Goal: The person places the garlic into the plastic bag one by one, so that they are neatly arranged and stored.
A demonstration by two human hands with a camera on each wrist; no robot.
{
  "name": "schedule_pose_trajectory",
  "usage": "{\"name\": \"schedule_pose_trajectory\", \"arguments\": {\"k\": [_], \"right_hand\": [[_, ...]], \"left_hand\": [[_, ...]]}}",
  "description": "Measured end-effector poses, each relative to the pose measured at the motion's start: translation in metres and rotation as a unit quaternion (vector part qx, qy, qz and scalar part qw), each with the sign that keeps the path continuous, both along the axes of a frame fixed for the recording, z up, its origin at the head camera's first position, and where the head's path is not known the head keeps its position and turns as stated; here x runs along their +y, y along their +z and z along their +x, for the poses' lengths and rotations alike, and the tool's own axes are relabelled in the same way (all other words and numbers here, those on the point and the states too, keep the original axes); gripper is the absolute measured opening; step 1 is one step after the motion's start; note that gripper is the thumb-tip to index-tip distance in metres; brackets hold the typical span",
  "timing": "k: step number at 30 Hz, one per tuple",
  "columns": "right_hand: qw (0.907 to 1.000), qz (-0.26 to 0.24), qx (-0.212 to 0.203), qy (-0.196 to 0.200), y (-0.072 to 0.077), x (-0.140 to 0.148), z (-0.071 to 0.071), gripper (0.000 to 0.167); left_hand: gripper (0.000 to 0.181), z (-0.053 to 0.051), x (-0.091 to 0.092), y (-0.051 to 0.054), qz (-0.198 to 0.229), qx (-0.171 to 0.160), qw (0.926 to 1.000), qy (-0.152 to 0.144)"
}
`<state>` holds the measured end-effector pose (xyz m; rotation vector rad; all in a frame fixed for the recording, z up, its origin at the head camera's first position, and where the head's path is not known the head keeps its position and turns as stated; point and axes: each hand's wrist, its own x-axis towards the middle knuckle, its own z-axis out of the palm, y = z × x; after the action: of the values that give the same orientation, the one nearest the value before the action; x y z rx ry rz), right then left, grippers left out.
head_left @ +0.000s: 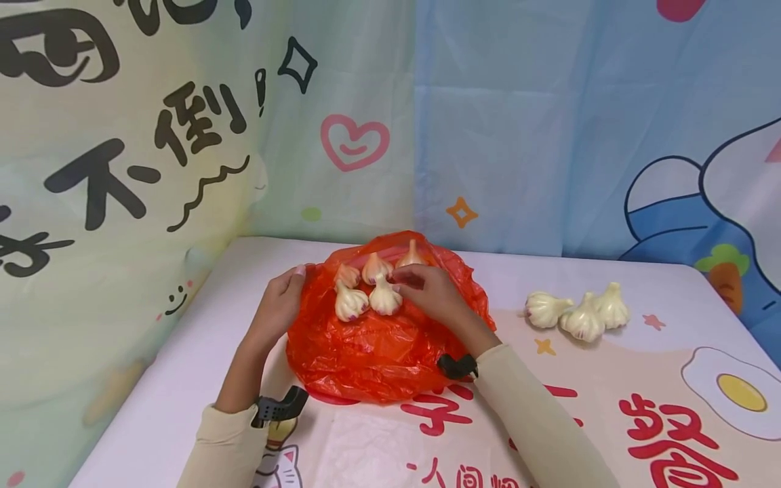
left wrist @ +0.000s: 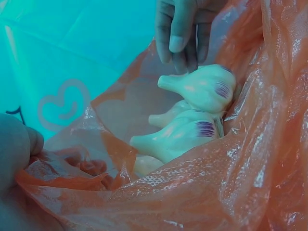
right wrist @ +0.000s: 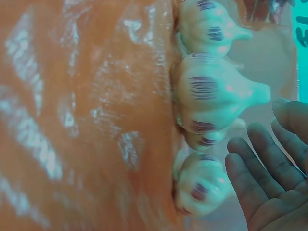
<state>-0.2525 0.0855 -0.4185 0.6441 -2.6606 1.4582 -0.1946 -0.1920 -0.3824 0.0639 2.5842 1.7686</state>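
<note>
A red plastic bag (head_left: 378,359) lies with its mouth spread, and several white garlic bulbs with purple streaks rest in it. One garlic bulb (head_left: 351,303) sits at the near left, beside another garlic bulb (head_left: 386,298). At the bag's left edge my left hand (head_left: 281,298) pinches the plastic between thumb and fingers; the thumb side shows in the left wrist view. My right hand (head_left: 430,291) hovers over the opening, close to the stem of a garlic bulb (right wrist: 216,91). Its fingers are slightly bent, and nothing lies between them.
Three loose garlic bulbs (head_left: 582,318) lie together on the table at the right. A printed cloth (head_left: 610,379) covers the tabletop. Fabric walls (head_left: 500,135) stand behind and at the left. A wrist camera (head_left: 281,407) is strapped to each arm.
</note>
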Motion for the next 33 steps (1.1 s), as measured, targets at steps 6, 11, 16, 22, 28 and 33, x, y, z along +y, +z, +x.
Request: {"name": "schedule_pose_trajectory", "arguments": {"k": [6,11,16,22,28,33], "right_hand": [[0.9997,-0.006,0.021,0.01,0.008,0.009,0.011,0.029],[0.9996,0.008,0.025,0.012,0.015,0.018,0.021,0.029],[0.9995,0.011,0.025,0.014,0.02,0.027,0.031,0.03],[0.9988,0.029,0.038,0.012,0.023,0.04,0.039,0.031],[0.9992,0.018,0.037,0.005,0.021,0.054,0.045,0.029],[0.9998,0.009,0.019,-0.006,0.018,0.064,0.051,0.03]], "left_hand": [[0.058,0.0,-0.002,-0.001,0.0,0.004,1.0,0.0],[0.057,-0.001,-0.002,-0.001,0.004,0.003,1.0,-0.002],[0.057,-0.001,-0.001,-0.001,0.001,-0.002,1.0,0.002],[0.058,-0.002,-0.001,-0.002,-0.004,-0.006,0.9999,0.008],[0.059,-0.002,0.0,-0.001,-0.004,-0.01,0.9999,0.009],[0.059,-0.001,-0.001,-0.001,-0.004,-0.006,0.9999,0.008]]}}
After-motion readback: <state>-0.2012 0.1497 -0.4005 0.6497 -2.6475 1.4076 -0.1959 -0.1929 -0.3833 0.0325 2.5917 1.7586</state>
